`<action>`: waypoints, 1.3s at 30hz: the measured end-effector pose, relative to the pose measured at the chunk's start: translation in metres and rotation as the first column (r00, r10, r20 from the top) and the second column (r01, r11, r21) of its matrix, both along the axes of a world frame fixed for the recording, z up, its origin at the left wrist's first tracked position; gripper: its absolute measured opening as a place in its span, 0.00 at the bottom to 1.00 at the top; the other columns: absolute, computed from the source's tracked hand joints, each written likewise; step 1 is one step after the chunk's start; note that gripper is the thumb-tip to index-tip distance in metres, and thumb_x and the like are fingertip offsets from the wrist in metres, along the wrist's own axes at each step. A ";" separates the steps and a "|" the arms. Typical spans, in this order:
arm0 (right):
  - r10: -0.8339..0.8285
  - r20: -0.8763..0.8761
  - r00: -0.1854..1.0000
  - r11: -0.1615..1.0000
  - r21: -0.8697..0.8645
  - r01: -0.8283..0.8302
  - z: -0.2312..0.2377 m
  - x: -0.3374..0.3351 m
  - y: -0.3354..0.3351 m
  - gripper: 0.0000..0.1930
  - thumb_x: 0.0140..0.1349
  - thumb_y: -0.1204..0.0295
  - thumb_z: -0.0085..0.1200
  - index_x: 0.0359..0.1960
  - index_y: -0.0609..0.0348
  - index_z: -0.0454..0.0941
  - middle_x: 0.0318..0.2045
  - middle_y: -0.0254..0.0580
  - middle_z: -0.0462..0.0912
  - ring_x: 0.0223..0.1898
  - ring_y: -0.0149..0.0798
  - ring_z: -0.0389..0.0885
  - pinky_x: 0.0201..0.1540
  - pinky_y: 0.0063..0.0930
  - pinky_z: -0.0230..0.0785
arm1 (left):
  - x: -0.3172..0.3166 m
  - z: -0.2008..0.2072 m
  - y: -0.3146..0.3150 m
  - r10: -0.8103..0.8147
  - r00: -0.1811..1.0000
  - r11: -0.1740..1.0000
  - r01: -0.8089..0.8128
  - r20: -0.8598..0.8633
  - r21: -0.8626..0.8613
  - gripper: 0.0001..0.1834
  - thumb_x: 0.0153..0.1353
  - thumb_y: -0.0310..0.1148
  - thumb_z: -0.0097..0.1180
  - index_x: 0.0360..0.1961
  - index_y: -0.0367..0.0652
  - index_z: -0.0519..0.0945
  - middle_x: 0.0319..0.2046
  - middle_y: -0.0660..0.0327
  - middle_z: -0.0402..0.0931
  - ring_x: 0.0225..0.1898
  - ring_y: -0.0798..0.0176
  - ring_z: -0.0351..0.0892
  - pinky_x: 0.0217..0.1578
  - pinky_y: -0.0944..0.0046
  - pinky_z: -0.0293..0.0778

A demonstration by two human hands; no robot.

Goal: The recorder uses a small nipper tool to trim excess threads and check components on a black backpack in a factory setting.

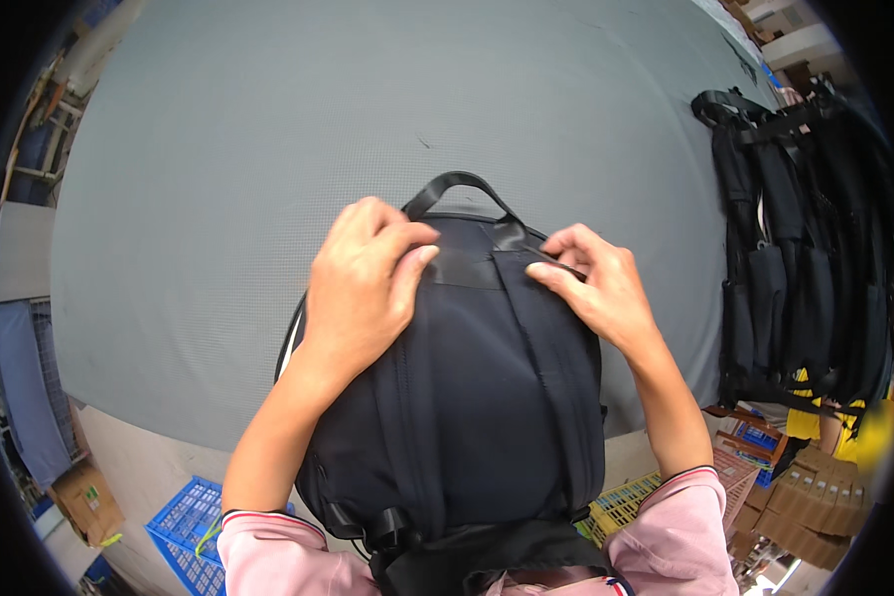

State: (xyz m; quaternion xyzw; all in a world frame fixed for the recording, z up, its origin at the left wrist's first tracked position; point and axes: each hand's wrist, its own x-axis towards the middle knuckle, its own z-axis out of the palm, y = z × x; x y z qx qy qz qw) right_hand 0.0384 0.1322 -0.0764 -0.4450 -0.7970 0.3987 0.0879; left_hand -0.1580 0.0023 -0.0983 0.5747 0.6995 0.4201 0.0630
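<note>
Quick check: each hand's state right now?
Left hand: nearly closed at the top of the backpack; whether it grips can't be told.
Right hand: closed, pinching dark material at the backpack's upper edge.

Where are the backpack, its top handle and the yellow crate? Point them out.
Backpack (477,397), head view: the dark panel between its straps.
Top handle (459,179), head view: crown of the loop.
Yellow crate (626,503), head view: visible lattice.
</note>
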 end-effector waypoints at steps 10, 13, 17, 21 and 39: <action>-0.359 -0.372 0.856 0.831 -0.546 0.111 -0.003 0.043 -0.038 0.21 0.54 0.74 0.63 0.45 0.65 0.66 0.33 0.41 0.80 0.34 0.26 0.76 0.39 0.20 0.70 | 0.049 0.025 0.006 -0.304 0.946 0.952 0.305 -0.111 -0.009 0.18 0.48 0.18 0.58 0.41 0.44 0.81 0.43 0.57 0.71 0.46 0.54 0.72 0.47 0.57 0.70; -0.342 -0.508 0.791 0.878 -0.472 0.077 0.012 0.058 -0.061 0.22 0.56 0.76 0.61 0.47 0.65 0.63 0.35 0.42 0.80 0.36 0.25 0.76 0.40 0.19 0.70 | 0.062 0.039 -0.002 -0.378 0.914 0.925 0.378 -0.149 -0.026 0.24 0.48 0.25 0.62 0.50 0.46 0.77 0.49 0.55 0.69 0.53 0.51 0.68 0.53 0.54 0.66; -0.256 -0.635 0.729 0.932 -0.362 0.012 0.026 0.067 -0.088 0.20 0.58 0.82 0.57 0.48 0.64 0.61 0.32 0.37 0.77 0.34 0.22 0.74 0.39 0.15 0.68 | 0.065 0.055 -0.010 -0.446 0.878 0.895 0.435 -0.173 -0.096 0.32 0.52 0.44 0.63 0.57 0.45 0.72 0.57 0.51 0.65 0.59 0.48 0.64 0.59 0.51 0.61; -0.107 -0.648 0.754 0.983 -0.184 -0.019 0.028 0.081 -0.109 0.19 0.56 0.84 0.57 0.46 0.61 0.63 0.18 0.24 0.61 0.21 0.17 0.56 0.23 0.15 0.49 | 0.070 0.073 -0.018 -0.533 0.831 0.842 0.502 -0.160 -0.198 0.36 0.51 0.56 0.60 0.56 0.44 0.72 0.55 0.51 0.70 0.58 0.51 0.68 0.61 0.48 0.58; -0.022 -0.361 0.932 0.887 0.423 0.185 0.047 0.126 -0.137 0.21 0.47 0.76 0.64 0.45 0.57 0.74 0.34 0.35 0.74 0.23 0.33 0.74 0.23 0.25 0.67 | 0.135 0.043 -0.050 -0.142 0.956 0.974 0.181 -0.257 0.134 0.25 0.35 0.26 0.67 0.39 0.42 0.75 0.28 0.64 0.73 0.33 0.61 0.75 0.49 0.59 0.58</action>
